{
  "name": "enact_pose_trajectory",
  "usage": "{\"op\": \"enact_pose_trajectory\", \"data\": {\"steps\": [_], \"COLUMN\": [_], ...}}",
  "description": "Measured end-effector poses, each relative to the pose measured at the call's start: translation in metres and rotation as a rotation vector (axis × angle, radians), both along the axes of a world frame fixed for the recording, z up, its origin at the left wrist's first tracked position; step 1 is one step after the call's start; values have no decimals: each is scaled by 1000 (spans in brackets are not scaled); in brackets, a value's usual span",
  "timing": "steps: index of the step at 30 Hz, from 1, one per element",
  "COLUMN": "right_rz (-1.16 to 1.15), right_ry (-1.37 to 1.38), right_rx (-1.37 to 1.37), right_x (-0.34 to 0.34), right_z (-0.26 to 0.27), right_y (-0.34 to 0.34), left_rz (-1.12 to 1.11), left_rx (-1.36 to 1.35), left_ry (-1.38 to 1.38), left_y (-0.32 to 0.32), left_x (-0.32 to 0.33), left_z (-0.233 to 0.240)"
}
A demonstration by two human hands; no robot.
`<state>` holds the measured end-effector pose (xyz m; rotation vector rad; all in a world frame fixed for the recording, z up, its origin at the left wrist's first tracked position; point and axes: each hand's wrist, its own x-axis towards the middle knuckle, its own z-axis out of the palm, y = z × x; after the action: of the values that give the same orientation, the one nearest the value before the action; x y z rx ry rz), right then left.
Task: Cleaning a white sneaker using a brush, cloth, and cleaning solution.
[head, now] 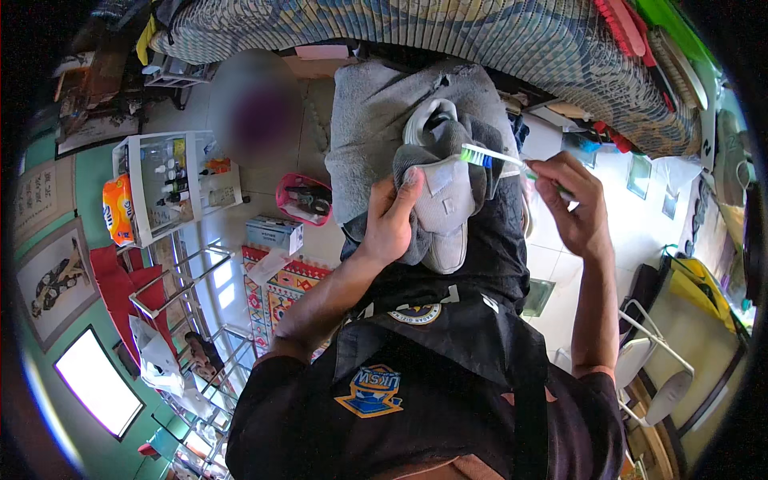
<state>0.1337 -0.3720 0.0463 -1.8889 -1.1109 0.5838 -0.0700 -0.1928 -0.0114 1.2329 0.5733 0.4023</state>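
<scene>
My left hand (393,219) grips a light-coloured shoe (447,192) together with the dark grey cloth (414,157) around it, its thumb on top. The shoe's toe points toward my body. In my right hand (570,201) is a toothbrush (495,155) with a white handle and blue and green bristles; its head is over the shoe's tongue, and whether the bristles touch is unclear. Behind the shoe lies a white shoe (433,117), partly covered by the cloth. A grey towel (366,144) spreads over the surface beneath, by my lap.
A pink basket (304,201) with tools stands on the floor at the left, near a blue-and-white box (274,234). A white shelf rack (195,180) holds small bottles. A patterned fabric-covered bed or seat (432,27) spans the far side. Brushes lie at the upper right.
</scene>
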Motion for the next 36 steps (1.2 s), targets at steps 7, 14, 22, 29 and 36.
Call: {"op": "enact_pose_trajectory", "data": {"steps": [7, 14, 22, 29, 36], "right_rz": [-196, -300, -335, -282, -227], "right_ry": [428, 753, 671, 331, 190], "right_rx": [29, 455, 501, 22, 61], "right_x": [-42, -59, -26, -40, -47], "right_z": [-30, -51, -35, -19, -20], "right_y": [-11, 28, 2, -18, -10], "left_rz": [430, 752, 548, 428, 312], "left_rx": [-175, 450, 553, 293, 371], "left_ry": [38, -150, 26, -53, -48], "left_y": [8, 32, 18, -20, -5], "left_x": [-12, -28, -4, 75, 68], "left_z": [28, 73, 45, 11, -1]}}
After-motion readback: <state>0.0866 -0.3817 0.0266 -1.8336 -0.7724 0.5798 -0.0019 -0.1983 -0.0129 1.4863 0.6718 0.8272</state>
